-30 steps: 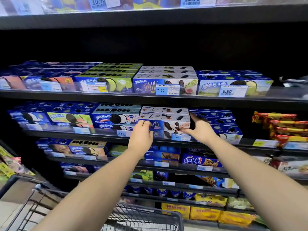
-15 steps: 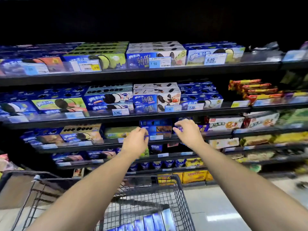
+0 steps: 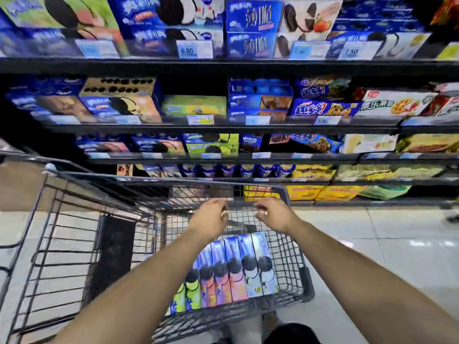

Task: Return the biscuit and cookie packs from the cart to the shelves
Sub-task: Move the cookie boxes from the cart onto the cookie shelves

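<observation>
Several cookie boxes (image 3: 233,271) stand on edge in a row inside the wire shopping cart (image 3: 295,266), blue, pink and green with dark sandwich cookies printed on them. My left hand (image 3: 210,220) and my right hand (image 3: 274,214) hover side by side above the far end of that row, fingers loosely curled, holding nothing. Both hands are a little above the boxes and do not touch them. Behind the cart rise the shelves (image 3: 223,67), stocked with blue, green and white cookie packs.
A second, larger wire cart (image 3: 62,232) stands at the left, touching the first. Price tags line the shelf edges. Yellow packs (image 3: 313,192) sit on the lowest shelf. Pale tiled floor (image 3: 397,244) spreads to the right.
Both hands have left the white cookie box on the shelf and dropped down to above the cart. The view has tilted down, showing the boxes in the cart.
</observation>
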`<state>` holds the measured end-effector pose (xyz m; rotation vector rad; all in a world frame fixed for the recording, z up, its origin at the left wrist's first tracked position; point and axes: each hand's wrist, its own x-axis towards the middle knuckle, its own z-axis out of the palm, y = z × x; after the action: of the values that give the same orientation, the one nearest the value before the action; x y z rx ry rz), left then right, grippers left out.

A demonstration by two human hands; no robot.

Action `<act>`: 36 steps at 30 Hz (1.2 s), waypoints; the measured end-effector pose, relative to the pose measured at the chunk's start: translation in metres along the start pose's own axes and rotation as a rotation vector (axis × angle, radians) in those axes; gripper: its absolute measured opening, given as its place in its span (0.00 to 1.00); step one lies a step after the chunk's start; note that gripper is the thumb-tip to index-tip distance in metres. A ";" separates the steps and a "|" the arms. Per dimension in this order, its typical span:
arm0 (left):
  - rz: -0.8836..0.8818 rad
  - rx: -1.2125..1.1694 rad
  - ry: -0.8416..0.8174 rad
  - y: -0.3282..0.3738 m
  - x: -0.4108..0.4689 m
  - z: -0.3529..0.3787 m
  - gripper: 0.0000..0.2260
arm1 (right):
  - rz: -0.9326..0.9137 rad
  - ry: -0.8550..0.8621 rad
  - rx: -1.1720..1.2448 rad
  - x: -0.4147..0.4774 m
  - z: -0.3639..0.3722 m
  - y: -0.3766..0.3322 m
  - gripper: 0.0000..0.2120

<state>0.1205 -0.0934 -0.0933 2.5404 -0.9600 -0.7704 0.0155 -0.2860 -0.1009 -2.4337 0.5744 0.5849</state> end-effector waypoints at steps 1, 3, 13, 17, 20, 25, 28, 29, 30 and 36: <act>-0.021 -0.002 -0.015 -0.007 0.000 0.018 0.09 | 0.020 -0.071 -0.018 0.005 0.015 0.009 0.20; -0.056 0.014 -0.037 -0.020 0.002 0.053 0.09 | 0.057 -0.217 -0.090 0.018 0.043 0.029 0.24; -0.029 0.163 -0.300 -0.067 0.039 0.205 0.27 | 0.074 -0.517 -0.280 0.111 0.119 0.103 0.38; 0.056 0.271 -0.358 -0.073 0.049 0.241 0.30 | 0.087 -0.626 -0.282 0.144 0.141 0.126 0.44; 0.072 0.306 -0.360 -0.076 0.047 0.258 0.31 | 0.153 -0.707 -0.276 0.154 0.153 0.135 0.51; 0.050 0.340 -0.309 -0.081 0.042 0.268 0.31 | 0.227 -0.763 -0.119 0.159 0.164 0.134 0.55; 0.018 0.326 -0.317 -0.077 0.042 0.268 0.32 | 0.238 -0.750 -0.089 0.156 0.159 0.130 0.53; 0.004 0.322 -0.325 -0.076 0.042 0.268 0.32 | 0.230 -0.742 -0.097 0.155 0.156 0.128 0.50; -0.007 0.317 -0.330 -0.075 0.042 0.269 0.32 | 0.219 -0.737 -0.094 0.153 0.153 0.127 0.47; -0.007 0.189 -0.361 -0.072 0.042 0.255 0.30 | 0.172 -0.768 -0.038 0.135 0.138 0.115 0.50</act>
<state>0.0346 -0.0958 -0.3473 2.6142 -1.1843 -1.2228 0.0280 -0.3245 -0.3221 -1.9710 0.4346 1.5076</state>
